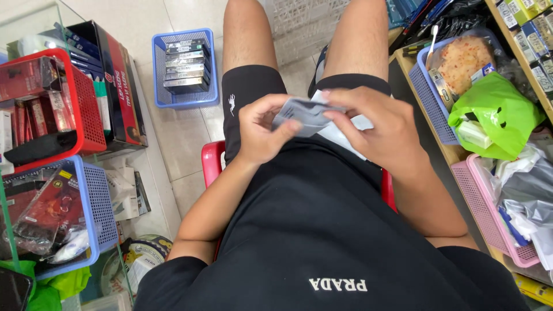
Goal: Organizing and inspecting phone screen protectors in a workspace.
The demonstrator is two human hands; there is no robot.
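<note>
Pinched between thumb and fingers of the left hand (262,129) and the right hand (377,124), a small grey packet (305,115) is held over the lap above the red stool (212,161). A blue basket (185,68) of stacked boxes is seen on the floor ahead.

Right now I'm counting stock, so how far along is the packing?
Done: small boxes sit stacked in the blue basket. In hand: the left hand and right hand both grip a grey pouch over the lap. Left: grey bags fill the pink basket.
</note>
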